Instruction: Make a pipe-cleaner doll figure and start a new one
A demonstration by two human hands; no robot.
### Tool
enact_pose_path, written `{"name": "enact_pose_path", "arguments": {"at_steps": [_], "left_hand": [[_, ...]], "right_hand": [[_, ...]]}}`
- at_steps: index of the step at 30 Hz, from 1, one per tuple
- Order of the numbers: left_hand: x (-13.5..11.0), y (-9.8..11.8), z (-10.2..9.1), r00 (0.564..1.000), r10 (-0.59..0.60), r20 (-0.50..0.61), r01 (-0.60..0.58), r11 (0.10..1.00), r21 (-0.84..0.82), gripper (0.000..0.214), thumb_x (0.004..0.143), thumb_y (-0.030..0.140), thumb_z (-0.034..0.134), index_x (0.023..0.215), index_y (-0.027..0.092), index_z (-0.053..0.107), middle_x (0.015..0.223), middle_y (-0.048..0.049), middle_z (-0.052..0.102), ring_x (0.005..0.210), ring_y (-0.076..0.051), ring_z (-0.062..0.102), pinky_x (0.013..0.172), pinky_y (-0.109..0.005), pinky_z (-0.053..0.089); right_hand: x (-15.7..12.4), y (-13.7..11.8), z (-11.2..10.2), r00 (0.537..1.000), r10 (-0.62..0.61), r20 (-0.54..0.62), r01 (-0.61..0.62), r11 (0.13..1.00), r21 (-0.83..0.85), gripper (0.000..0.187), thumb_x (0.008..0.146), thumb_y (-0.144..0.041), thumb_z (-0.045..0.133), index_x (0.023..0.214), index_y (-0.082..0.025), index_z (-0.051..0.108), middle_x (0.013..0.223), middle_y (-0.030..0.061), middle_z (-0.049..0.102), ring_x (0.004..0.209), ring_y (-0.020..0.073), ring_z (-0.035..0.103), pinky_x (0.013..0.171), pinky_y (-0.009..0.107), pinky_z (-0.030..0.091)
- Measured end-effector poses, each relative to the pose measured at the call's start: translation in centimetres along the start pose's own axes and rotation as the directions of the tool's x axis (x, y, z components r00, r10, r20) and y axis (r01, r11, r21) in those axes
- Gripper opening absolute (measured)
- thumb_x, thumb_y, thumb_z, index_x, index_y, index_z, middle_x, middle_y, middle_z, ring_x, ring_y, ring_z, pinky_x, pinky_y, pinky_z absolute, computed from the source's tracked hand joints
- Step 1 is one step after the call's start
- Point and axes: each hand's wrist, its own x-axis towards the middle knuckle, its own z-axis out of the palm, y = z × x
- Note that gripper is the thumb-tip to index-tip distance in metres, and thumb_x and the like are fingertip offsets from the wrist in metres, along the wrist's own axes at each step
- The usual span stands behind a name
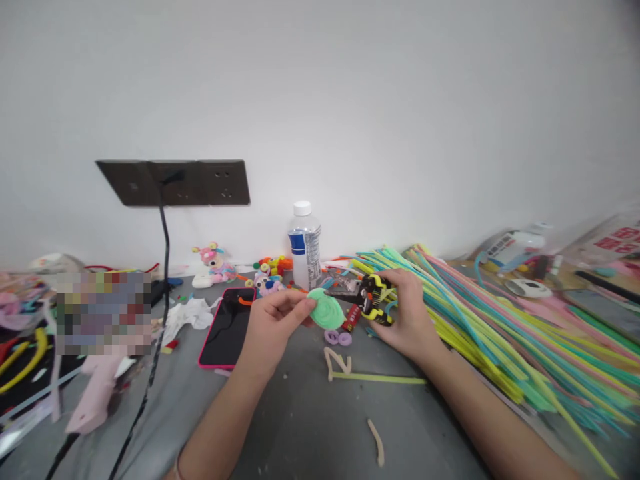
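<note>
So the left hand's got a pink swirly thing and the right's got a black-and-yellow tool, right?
No, the head view shows the swirly thing is green. The left hand does hold it, and the right hand holds the tool.

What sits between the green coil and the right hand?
In the head view, the pliers, held in the right hand, span that stretch, their nose reaching toward the upper edge of the green coil.

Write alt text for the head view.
A person's left hand holds a green coiled disc; the right hand holds a black-and-yellow tool, its tip at the disc's edge. Colourful strands lie at right; a bottle stands behind.
</note>
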Motion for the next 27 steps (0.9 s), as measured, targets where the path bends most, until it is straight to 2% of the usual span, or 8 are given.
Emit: {"name": "enact_pose_path", "arguments": {"at_steps": [27], "left_hand": [[-0.06, 0.15, 0.08, 1.000, -0.012, -0.006, 0.012, 1.000, 0.000, 0.029, 0.064, 0.043, 0.084, 0.067, 0.016, 0.076, 0.063, -0.0031, 0.072, 0.055, -0.012, 0.063, 0.056, -0.023, 0.055]], "right_hand": [[0.03, -0.12, 0.07, 1.000, -0.011, -0.014, 0.011, 1.000, 0.009, 0.058, 0.071, -0.021, 0.063, 0.125, -0.025, 0.041, 0.108, 0.0101, 0.057, 0.099, 0.0329, 0.055, 0.083, 0.045, 0.042]]}}
